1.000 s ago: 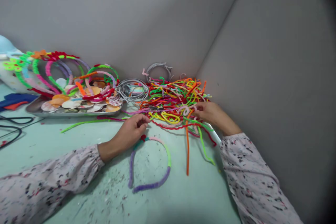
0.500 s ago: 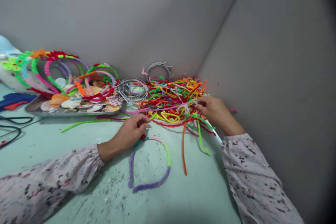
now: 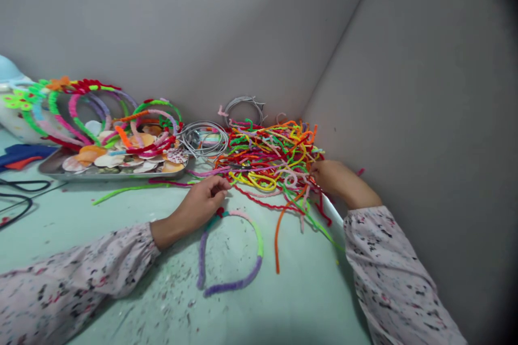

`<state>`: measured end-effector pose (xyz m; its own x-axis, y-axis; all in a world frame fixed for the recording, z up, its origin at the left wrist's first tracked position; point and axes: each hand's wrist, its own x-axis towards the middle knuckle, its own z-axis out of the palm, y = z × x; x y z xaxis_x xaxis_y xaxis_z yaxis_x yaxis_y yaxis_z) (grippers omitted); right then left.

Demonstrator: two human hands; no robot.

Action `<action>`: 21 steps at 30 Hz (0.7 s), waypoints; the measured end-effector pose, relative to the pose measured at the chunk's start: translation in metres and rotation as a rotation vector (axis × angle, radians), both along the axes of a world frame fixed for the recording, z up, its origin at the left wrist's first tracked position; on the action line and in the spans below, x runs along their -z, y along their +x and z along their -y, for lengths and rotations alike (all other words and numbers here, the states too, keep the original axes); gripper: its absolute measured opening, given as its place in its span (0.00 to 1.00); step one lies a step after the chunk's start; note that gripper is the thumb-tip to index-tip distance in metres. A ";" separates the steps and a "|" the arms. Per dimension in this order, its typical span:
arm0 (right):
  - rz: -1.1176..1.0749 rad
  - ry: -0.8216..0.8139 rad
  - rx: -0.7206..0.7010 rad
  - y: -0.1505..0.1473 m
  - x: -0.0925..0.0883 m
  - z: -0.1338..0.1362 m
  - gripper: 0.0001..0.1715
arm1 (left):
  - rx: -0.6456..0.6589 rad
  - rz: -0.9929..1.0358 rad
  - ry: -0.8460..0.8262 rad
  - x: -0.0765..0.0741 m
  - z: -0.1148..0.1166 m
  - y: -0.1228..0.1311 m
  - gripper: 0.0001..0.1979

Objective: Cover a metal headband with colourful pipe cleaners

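My left hand (image 3: 204,199) rests on the table with its fingers curled in and nothing visible in them. Just below it lies a headband (image 3: 259,240) wrapped in purple, green, pink and teal fuzzy stems, with a small red knot at its top. At the right side of a tangled heap of coloured pipe cleaners (image 3: 269,145), my right hand (image 3: 329,175) pinches among the strands. Its fingertips close on pipe cleaners there, though which strand they grip is partly hidden. An orange pipe cleaner (image 3: 277,242) sticks out from the heap toward me.
A metal tray (image 3: 113,176) holds shells, with several finished fuzzy headbands (image 3: 75,110) standing over it. Grey wire coils (image 3: 204,140) sit between tray and heap. Black cord (image 3: 24,194) and a blue-handled tool (image 3: 26,153) lie at left. Grey walls (image 3: 259,38) border the table.
My right hand has shifted slightly right and down, dragging strands in the heap; the orange and green ends moved. My left hand and the headband stay put.
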<state>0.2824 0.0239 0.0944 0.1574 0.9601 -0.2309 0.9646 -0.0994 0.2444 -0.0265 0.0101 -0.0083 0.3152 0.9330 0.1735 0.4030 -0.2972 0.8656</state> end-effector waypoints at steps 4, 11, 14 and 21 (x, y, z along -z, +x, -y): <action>-0.001 -0.084 0.020 0.003 0.013 -0.004 0.16 | -0.006 0.000 0.005 -0.001 0.000 0.001 0.09; 0.031 -0.078 0.126 0.006 0.031 -0.008 0.18 | -0.005 -0.008 -0.005 -0.001 0.000 0.002 0.09; 0.032 -0.059 0.150 0.005 0.030 -0.009 0.19 | -0.008 -0.019 -0.002 -0.002 0.000 0.002 0.08; 0.028 0.001 0.137 0.009 0.036 -0.010 0.20 | 0.000 -0.026 -0.010 -0.003 0.002 0.001 0.09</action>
